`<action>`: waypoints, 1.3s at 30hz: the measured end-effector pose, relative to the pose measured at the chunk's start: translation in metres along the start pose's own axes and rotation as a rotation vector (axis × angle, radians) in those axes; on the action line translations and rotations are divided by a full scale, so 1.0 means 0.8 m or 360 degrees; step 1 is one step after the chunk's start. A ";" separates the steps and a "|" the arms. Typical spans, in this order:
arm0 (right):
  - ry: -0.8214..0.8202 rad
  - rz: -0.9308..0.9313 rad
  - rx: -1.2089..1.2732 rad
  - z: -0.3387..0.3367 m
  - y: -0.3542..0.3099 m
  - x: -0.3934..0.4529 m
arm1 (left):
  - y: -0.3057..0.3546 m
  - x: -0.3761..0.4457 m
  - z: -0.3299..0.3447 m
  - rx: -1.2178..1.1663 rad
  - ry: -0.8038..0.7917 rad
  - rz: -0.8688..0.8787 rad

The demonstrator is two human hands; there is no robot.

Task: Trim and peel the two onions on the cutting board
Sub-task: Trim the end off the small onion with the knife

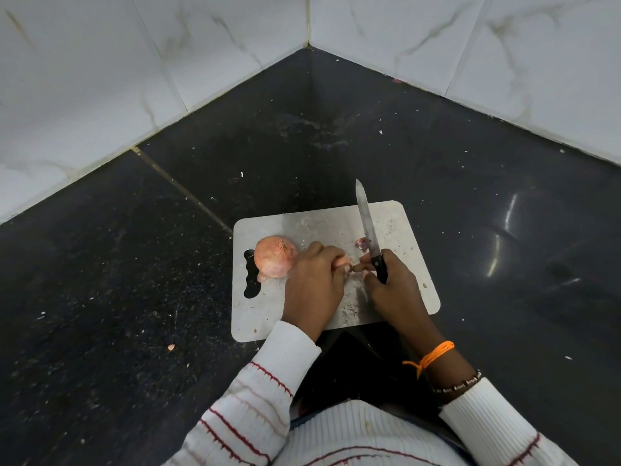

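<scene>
Onion skin looks thin, dry and brittle, so it should be gripped near the cut end. Left hand (314,280) covers one onion (342,262) mid cutting board (386,216), fingers curled around it. Right hand (391,284) fingers clench the knife (368,230); second onion (274,255) lies just beside.

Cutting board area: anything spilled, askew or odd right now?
Minor only. The cutting board sits skewed on the dark counter, one near corner past the counter's edge. A peel scrap lies off the board to its left, and white specks dot the counter. Nothing looks damaged.
</scene>
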State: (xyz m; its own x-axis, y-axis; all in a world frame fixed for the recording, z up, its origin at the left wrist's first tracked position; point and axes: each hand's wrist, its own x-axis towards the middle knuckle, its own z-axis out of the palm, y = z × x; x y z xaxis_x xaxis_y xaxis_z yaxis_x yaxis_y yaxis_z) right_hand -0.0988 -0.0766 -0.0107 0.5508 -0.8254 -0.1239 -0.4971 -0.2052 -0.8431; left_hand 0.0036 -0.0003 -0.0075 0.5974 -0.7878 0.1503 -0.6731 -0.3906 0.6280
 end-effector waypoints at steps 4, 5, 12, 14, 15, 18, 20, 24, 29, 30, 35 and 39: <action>-0.0009 0.0030 -0.0007 -0.003 0.001 -0.002 | -0.003 -0.001 -0.005 -0.0022 -0.0153 -0.0034; -0.0009 0.0050 0.0007 -0.004 0.000 -0.003 | -0.004 -0.002 -0.006 -0.0014 -0.0169 -0.0018; -0.0116 0.0143 0.0178 -0.010 -0.002 -0.015 | -0.003 -0.003 0.007 0.0046 -0.0091 0.0005; -0.0139 0.0114 0.0110 -0.010 -0.003 -0.018 | -0.004 0.003 0.009 0.0050 -0.0034 -0.0017; -0.0156 0.0096 0.0068 -0.009 -0.004 -0.021 | -0.003 0.006 0.009 0.0045 -0.0011 -0.0020; -0.0251 0.0045 -0.0090 -0.004 -0.006 -0.029 | 0.000 0.009 0.010 0.0045 0.0033 0.0002; -0.0303 0.0042 -0.0189 -0.002 -0.007 -0.033 | 0.000 0.008 0.010 0.0057 0.0044 0.0002; -0.0300 0.0035 -0.0352 -0.002 -0.009 -0.035 | 0.004 0.009 0.009 0.0059 0.0069 -0.0002; -0.0211 0.0037 -0.0446 -0.007 -0.013 -0.036 | 0.006 0.010 0.008 0.0034 0.0062 -0.0046; -0.0220 0.0031 -0.0449 -0.008 -0.015 -0.037 | 0.005 0.010 0.008 0.0028 0.0061 -0.0052; -0.0313 0.0003 -0.0538 0.000 -0.019 -0.042 | 0.004 0.012 0.007 0.0000 0.0088 -0.0067; -0.0349 0.0029 -0.0637 0.003 -0.020 -0.042 | 0.004 0.017 0.004 -0.0043 0.0065 -0.0061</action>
State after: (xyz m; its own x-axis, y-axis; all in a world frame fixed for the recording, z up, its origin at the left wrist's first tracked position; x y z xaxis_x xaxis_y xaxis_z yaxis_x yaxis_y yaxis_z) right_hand -0.1076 -0.0446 0.0060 0.6469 -0.7089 -0.2809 -0.7044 -0.4145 -0.5763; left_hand 0.0080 -0.0135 -0.0056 0.6404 -0.7520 0.1564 -0.6375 -0.4068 0.6543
